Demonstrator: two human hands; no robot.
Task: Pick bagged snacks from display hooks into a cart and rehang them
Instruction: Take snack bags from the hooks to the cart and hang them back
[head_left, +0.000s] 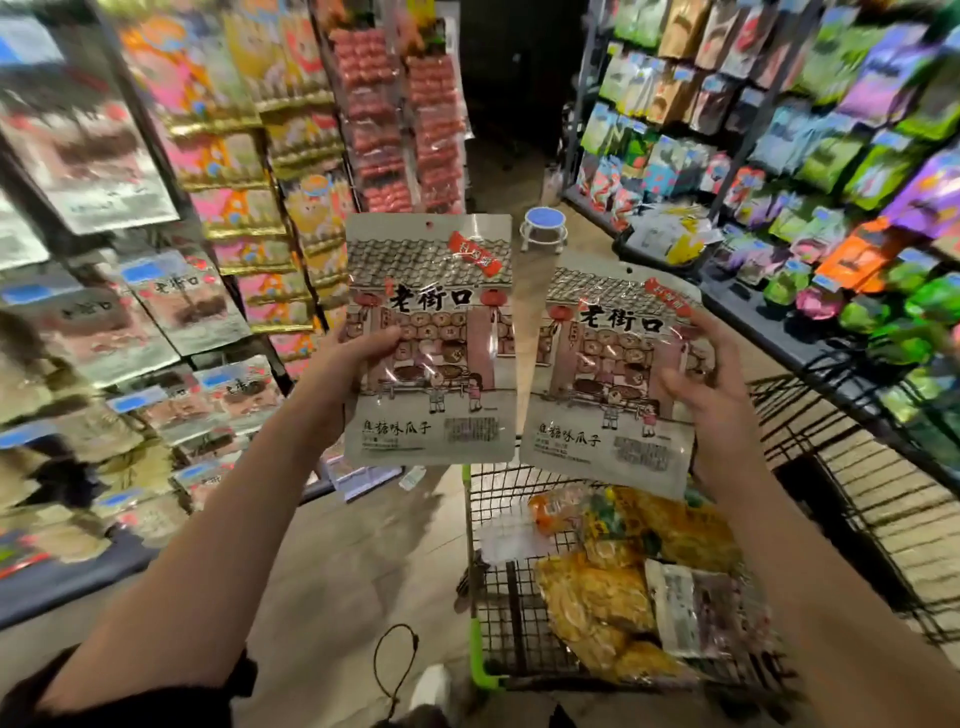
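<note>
— Both grips are closed on bags, one each. Left hand holds the left bag by its left edge, thumb across the front, the other fingers hidden behind it.

— And the right hand?

— It pinches the right bag along its right edge, thumb on the printed front, fingers curled round the side. Same design on both: grey pouch, drawn tiled roof, red lanterns, a red label in the upper right corner, a small hang hole at the top.

— Are the two touching?

— Nearly; their inner edges run just beside each other. The left bag stands upright and higher, the right one sits lower and tilts a little to the right.

— Where are they relative to the cart?

— Held up in the air in front of the person, the right bag's lower edge above the wire basket. In the basket lie yellow snack bags and a pale packet on top of them at the right.

— The racks?

— A left display carries blurred bags of the same grey kind low down, pink and gold ones above. A right display holds green, purple and orange packs. A blue stool stands in the aisle beyond.
</note>
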